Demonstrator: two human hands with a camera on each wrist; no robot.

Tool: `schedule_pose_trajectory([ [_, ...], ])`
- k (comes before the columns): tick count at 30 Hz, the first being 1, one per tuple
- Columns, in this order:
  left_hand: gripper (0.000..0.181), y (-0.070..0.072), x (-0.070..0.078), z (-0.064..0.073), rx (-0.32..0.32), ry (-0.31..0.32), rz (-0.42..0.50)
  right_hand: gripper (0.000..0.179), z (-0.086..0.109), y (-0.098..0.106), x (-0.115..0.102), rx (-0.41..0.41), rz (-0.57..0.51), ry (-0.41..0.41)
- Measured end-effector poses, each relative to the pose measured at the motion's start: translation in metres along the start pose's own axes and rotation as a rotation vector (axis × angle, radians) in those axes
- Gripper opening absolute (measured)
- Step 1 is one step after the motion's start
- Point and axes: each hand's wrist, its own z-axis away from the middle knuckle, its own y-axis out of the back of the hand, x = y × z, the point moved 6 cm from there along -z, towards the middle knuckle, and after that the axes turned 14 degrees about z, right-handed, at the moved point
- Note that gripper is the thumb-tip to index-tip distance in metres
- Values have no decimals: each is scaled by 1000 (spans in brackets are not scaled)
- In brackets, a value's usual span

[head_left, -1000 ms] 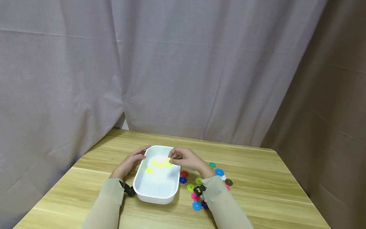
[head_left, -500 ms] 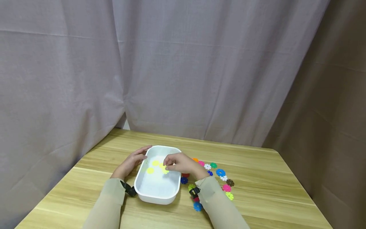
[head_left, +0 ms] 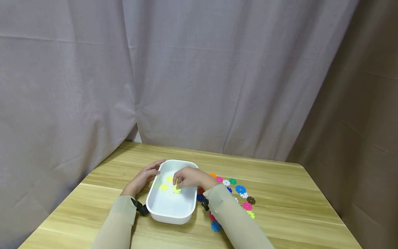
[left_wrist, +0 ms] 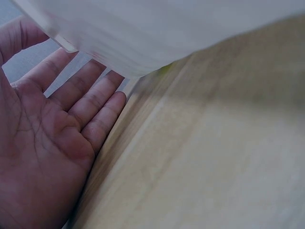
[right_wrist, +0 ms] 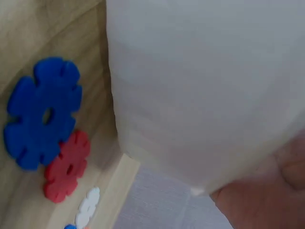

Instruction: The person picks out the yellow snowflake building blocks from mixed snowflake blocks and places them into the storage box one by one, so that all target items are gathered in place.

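A white tray (head_left: 169, 204) sits on the table, holding several yellow snowflake discs (head_left: 163, 187). My left hand (head_left: 144, 177) holds its left side, thumb over the rim and fingers along the outer wall; the left wrist view shows those fingers (left_wrist: 81, 86) nearly straight against it. Over the inside of the tray, my right hand (head_left: 190, 177) pinches a yellow snowflake disc (head_left: 177, 190) between thumb and fingertips, low above the tray's floor. In the right wrist view the tray's wall (right_wrist: 190, 95) hides the fingertips and the disc.
Right of the tray, several snowflake discs of other colours lie loose, among them a light blue disc (head_left: 240, 189), a brown disc (head_left: 251, 200) and a red disc (right_wrist: 68, 167). The right forearm covers part of them. A grey curtain (head_left: 199, 86) hangs behind the table.
My right hand has moved left and toward the person, lower into the tray, with yellow at its fingertips. Yellow discs near the tray's right side are covered or shifted. My left hand stays at the rim.
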Motion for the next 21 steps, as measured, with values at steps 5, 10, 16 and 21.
schedule_pose_trajectory([
  [5,57,1,-1,0,-3,-3,-3,6,-4,-5,-1,-17,52,-27],
  [10,58,0,0,0,1,-1,-2,6,-6,-8,0,-3,91,-45],
  [16,58,0,0,0,5,1,0,6,-6,-8,1,23,116,-60],
  [21,58,0,-1,0,7,12,4,7,-5,-9,1,37,141,-71],
])
